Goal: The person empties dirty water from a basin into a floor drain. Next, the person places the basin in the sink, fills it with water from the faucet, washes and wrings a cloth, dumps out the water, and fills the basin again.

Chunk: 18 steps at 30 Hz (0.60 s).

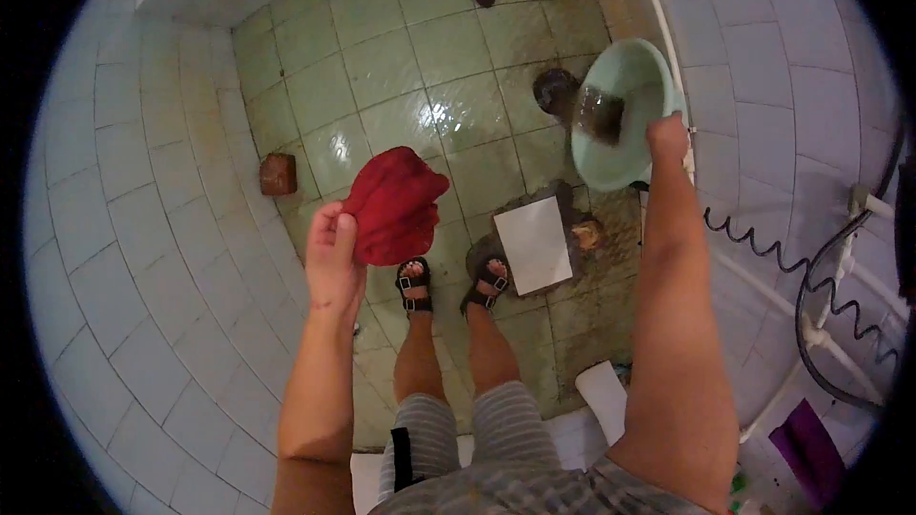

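While the left hand holds a red cloth in pinched fingers above the left edge of the floor, the right hand curls its fingers around a pale-green basin's rim by the right edge.

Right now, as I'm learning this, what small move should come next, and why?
Probably tip the green basin slightly further with the right hand: it is tilted, and what looks like water glints near its rim, while the left hand holds the red cloth well clear.
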Available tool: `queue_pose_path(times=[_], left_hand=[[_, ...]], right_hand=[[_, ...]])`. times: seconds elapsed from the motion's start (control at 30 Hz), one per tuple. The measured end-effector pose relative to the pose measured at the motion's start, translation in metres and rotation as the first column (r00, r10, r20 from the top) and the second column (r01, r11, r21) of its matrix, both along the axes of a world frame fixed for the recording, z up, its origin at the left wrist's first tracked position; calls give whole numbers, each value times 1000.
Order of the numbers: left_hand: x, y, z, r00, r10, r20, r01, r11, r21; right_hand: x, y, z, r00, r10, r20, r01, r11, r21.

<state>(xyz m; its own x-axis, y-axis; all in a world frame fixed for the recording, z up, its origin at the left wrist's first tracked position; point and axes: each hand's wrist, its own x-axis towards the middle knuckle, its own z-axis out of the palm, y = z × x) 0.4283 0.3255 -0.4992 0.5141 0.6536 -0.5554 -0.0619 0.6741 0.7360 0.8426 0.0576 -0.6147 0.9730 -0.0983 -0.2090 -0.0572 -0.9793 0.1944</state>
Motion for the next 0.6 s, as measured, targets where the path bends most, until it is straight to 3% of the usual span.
queue_pose_path(times=[0.33,0.47,0.6], left_hand=[[-30,7,18,1000,1,8,-1,1000,-30],[-42,10,49,1000,-18,20,18,999,-32],[-47,21,92,996,-72,56,71,997,22]], right_hand=[[-21,43,47,887,458,64,-441,879,-183],[-53,44,100,879,476,-30,-474,865,-166],[-85,32,162,872,471,132,-463,882,-88]])
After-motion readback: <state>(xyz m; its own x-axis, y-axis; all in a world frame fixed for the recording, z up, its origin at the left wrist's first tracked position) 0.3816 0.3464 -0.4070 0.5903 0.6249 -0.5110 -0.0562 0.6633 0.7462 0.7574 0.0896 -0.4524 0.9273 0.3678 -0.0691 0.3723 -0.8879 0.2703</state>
